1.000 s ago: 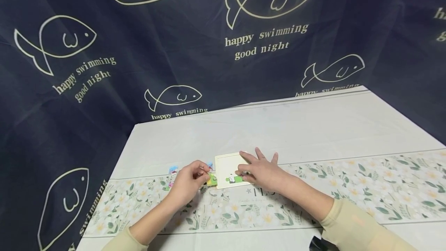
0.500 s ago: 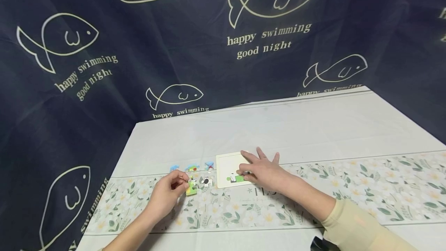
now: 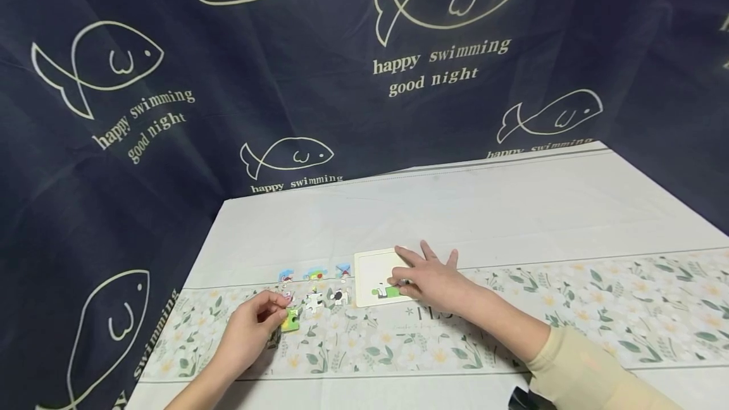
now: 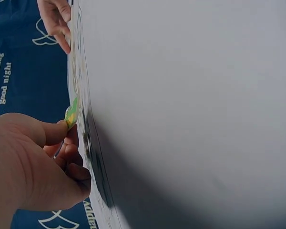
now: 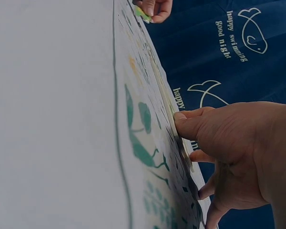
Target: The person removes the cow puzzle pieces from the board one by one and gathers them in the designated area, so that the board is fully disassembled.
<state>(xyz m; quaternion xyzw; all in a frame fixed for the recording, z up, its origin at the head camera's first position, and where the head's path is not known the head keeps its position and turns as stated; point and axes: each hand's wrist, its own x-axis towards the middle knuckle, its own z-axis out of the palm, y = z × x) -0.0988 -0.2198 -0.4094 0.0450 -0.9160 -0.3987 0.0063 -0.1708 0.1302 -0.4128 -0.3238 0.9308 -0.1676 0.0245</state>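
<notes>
My left hand [image 3: 246,329] pinches a green and yellow jigsaw piece [image 3: 291,321] between thumb and fingers, at the left end of the loose pieces. The same green jigsaw piece [image 4: 72,113] stands out from the fingertips in the left wrist view. My right hand [image 3: 435,280] lies over the right side of a cream puzzle tray [image 3: 370,266], fingers spread, touching it. Green and white puzzle pieces [image 3: 383,291] lie along the tray's bottom edge, partly hidden by that hand. In the right wrist view the right thumb [image 5: 187,125] presses at the tray's near edge.
Several loose jigsaw pieces lie left of the tray, among them a blue piece [image 3: 343,269] and a white piece [image 3: 314,301]. A flowered band [image 3: 598,305] crosses the white tablecloth [image 3: 512,207]. A dark curtain [image 3: 319,81] hangs behind. A black object [image 3: 521,399] shows at the bottom edge.
My left hand has moved left and towards me, away from the tray, carrying the green jigsaw piece and uncovering loose pieces. My right hand has stayed on the tray.
</notes>
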